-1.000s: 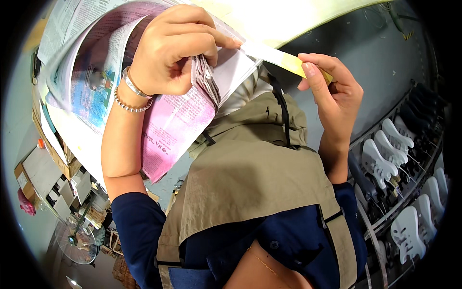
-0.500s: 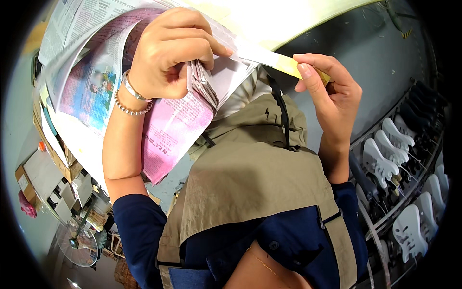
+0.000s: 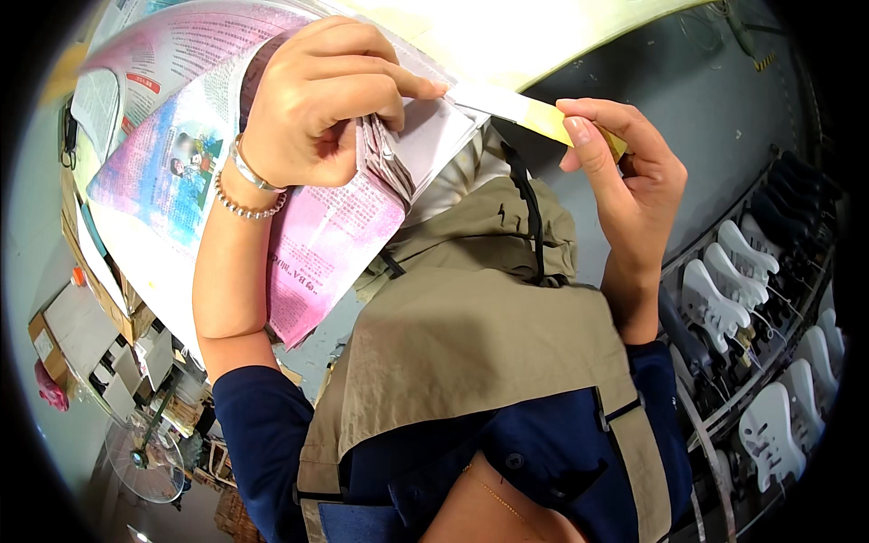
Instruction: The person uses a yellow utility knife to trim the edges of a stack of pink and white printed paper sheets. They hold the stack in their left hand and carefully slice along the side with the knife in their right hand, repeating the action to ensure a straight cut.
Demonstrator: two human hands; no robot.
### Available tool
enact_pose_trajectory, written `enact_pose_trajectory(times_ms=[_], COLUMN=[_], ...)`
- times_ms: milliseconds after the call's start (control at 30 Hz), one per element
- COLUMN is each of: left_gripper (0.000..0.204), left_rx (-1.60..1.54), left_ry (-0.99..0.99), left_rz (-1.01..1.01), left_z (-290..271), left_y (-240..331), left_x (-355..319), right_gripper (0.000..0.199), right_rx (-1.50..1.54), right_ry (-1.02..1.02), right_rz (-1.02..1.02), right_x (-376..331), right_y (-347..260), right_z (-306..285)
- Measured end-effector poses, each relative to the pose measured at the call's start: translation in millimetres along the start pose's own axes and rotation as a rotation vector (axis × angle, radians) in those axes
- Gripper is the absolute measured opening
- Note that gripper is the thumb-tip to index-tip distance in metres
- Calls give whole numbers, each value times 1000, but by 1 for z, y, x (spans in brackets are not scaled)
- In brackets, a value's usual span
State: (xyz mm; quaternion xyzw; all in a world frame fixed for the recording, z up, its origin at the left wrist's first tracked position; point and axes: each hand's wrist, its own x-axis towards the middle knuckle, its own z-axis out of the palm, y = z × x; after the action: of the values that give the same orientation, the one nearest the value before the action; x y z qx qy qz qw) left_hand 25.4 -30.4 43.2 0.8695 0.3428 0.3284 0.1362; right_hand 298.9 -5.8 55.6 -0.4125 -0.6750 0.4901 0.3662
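Strip (image 3: 518, 109) aslant, white end (image 3: 484, 98) left (higher)

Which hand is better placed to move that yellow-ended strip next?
Probably the right hand: it pinches the strip by its yellow end, while the left hand grips folded newspaper.

Gripping folded newspaper (image 3: 335, 242) in left hand (image 3: 330, 104), with forefinger at white end of yellow-and-white strip (image 3: 496, 101). Pinching its yellow end in right hand (image 3: 625, 172). Wearing khaki apron (image 3: 480, 335) over navy shirt (image 3: 258, 434). Got white guitar-shaped bodies (image 3: 713, 300) hung at right, round fan (image 3: 140, 457) lower left.
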Motion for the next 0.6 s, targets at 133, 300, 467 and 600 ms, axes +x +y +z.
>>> enact_pose_trajectory(times_ms=[133,300,467,600], left_gripper=[34,33,13,14], left_rx=[-2,9,-27,-30], left_ry=[-7,-2,54,55], left_rz=[-7,-3,-46,-47], left_z=[-1,0,1,1], left_y=[2,1,8,9], left_x=[2,1,7,7], right_gripper=[10,10,10,10], right_rx=[5,4,-8,-11], right_ry=[-6,-5,-8,-8], right_rz=[-2,8,-6,10], right_x=[0,-1,-1,-2], right_y=[0,1,1,-1], right_z=[-1,-2,-3,-3])
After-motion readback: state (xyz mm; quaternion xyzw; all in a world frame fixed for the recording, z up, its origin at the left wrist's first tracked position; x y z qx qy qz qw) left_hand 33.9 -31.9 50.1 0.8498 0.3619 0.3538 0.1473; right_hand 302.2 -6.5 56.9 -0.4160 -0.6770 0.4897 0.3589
